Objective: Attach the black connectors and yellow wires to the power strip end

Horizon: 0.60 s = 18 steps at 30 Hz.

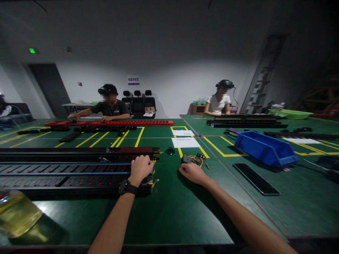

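Observation:
My left hand [140,170] wears a black watch and lies curled over the right end of long black socket strips [97,181]; what its fingers grip, if anything, is hidden. Yellow wire ends [155,183] stick out from the strips beside it. My right hand [192,173] is closed low over the green table [174,215], and whatever it may hold is out of sight. Just beyond its knuckles lie small black end pieces [186,158] with yellow wires. Another black bracket [170,151] sits between the two hands, farther back.
To the right are a blue bin [265,148] and a phone [255,179]. A bottle of yellow liquid [18,213] stands near left. White paper sheets [185,142] lie ahead. Across the table, one person [112,107] works at a red rail [111,123]; another person [218,103] sits behind black rails [243,121].

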Each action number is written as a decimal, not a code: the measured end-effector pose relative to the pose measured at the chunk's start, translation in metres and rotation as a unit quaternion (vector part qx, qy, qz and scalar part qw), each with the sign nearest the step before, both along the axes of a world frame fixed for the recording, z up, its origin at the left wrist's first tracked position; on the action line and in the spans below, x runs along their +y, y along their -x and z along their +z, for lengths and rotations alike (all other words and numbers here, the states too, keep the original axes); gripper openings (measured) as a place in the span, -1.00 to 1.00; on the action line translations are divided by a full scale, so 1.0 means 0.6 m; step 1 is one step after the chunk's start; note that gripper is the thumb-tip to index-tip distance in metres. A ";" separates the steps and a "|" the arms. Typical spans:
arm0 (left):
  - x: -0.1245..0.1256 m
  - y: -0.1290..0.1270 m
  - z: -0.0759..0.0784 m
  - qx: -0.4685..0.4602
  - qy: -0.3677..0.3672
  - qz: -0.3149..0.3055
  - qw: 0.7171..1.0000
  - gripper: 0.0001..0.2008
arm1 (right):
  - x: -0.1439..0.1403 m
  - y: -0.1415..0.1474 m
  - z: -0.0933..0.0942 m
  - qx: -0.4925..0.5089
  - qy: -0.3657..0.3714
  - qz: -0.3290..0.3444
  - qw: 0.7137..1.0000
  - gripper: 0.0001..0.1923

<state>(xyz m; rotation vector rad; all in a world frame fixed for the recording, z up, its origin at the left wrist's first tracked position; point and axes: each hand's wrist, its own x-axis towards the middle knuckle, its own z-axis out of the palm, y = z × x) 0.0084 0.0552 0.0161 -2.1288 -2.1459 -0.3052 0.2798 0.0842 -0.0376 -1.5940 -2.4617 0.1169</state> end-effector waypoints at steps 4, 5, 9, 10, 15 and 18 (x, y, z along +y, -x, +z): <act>-0.001 -0.001 0.005 -0.006 0.003 -0.005 1.000 -0.75 | -0.001 0.000 0.003 0.000 -0.009 0.007 1.000 -0.65; -0.001 -0.001 0.006 -0.008 0.003 -0.006 1.000 -0.75 | -0.001 0.000 0.003 -0.001 -0.010 0.007 1.000 -0.65; 0.002 0.003 0.004 -0.012 -0.001 -0.008 1.000 -0.76 | -0.003 0.002 0.003 0.001 -0.010 0.010 1.000 -0.65; 0.003 0.004 0.003 -0.013 -0.002 -0.010 1.000 -0.76 | -0.002 0.002 0.004 0.005 -0.012 0.009 1.000 -0.66; 0.005 0.006 0.000 -0.007 -0.008 -0.013 1.000 -0.75 | 0.011 -0.023 0.029 0.047 -0.079 -0.082 0.992 -0.65; 0.005 0.004 0.001 -0.006 -0.006 -0.008 1.000 -0.75 | 0.027 -0.066 0.047 0.057 -0.121 -0.200 0.971 -0.59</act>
